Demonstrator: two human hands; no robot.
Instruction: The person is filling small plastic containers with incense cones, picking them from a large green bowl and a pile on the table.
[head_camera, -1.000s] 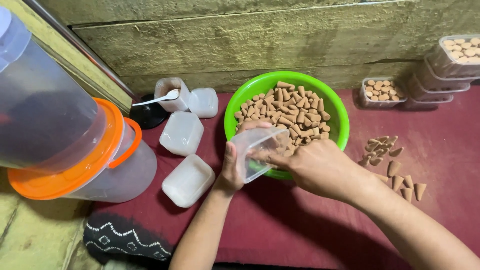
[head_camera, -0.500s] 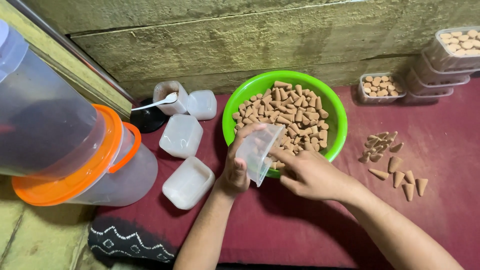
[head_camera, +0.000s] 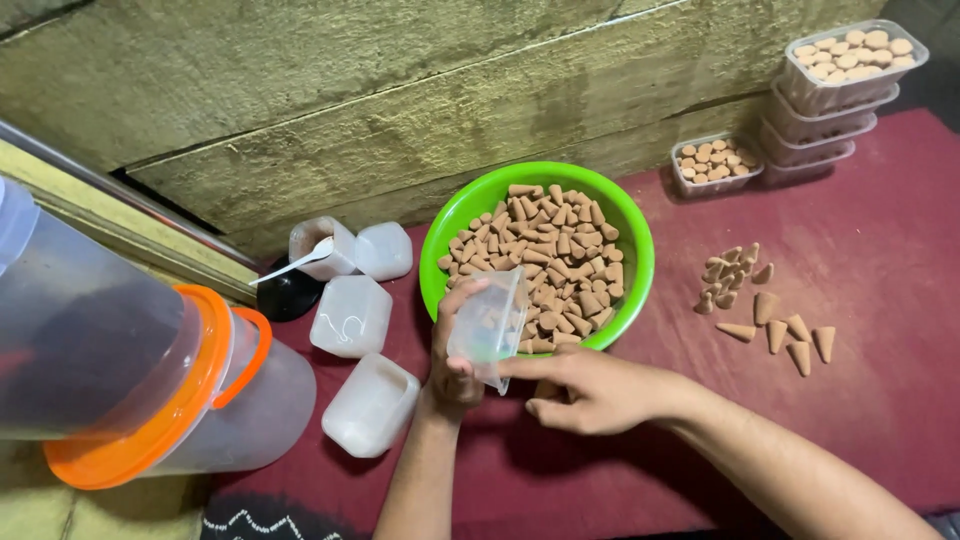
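My left hand (head_camera: 452, 362) grips a small clear plastic box (head_camera: 490, 326), tilted on its side at the near rim of a green bowl (head_camera: 636, 250). The bowl is heaped with tan cone-shaped pieces (head_camera: 540, 262). My right hand (head_camera: 585, 390) lies just right of the box, its forefinger stretched out to touch the box's lower corner. The fingers curl over one tan cone pressed against the maroon cloth (head_camera: 880, 400).
Three lidded white tubs (head_camera: 352, 316) and a black dish with a white spoon (head_camera: 292, 266) lie left of the bowl. Large clear buckets with an orange rim (head_camera: 215, 400) stand at far left. Loose cones (head_camera: 770, 320) lie right; stacked filled boxes (head_camera: 850, 62) sit far right by the stone wall.
My right hand has drawn back from the bowl's edge toward me and now rests lower, finger on the box. My left hand has turned the box more upright.
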